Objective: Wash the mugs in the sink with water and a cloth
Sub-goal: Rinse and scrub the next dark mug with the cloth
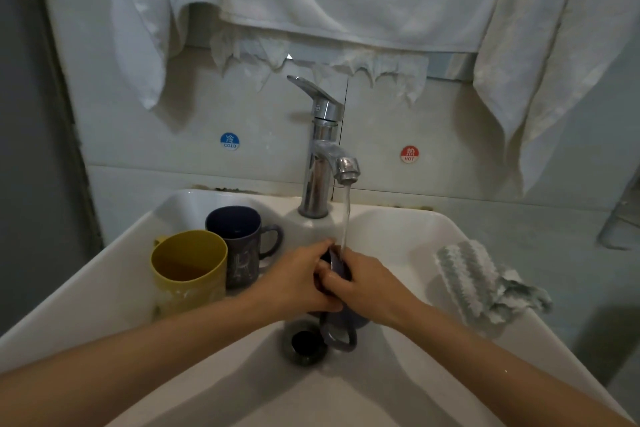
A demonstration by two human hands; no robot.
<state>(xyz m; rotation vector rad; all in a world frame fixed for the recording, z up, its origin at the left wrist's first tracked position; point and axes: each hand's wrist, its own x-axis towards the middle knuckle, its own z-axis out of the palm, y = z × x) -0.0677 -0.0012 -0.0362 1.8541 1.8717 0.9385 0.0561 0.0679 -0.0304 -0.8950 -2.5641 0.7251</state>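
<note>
Your left grip [298, 282] and right grip [367, 284] both curl round the wet grey-purple ceramic mug [336, 263] under running water [346, 215]; likely slippery and breakable, so hold body and handle.

Yellow mug [188, 267]: upright, mouth open, handle towards the rear, standing in the back left corner of the sink [104, 274]. Patterned mug [239, 246]: grey-purple outside, dark inside, pale motif on its wall, upright, handle to the right, touching the yellow mug from behind. Held mug [341, 340]: grey-purple, tipped, handle hanging down over the drain, clasped at sink centre between left hand [298, 281] and right hand [367, 284], under the water [346, 215]. Cloth [485, 284]: grey-white, ribbed, crumpled on the sink's right edge.
</note>
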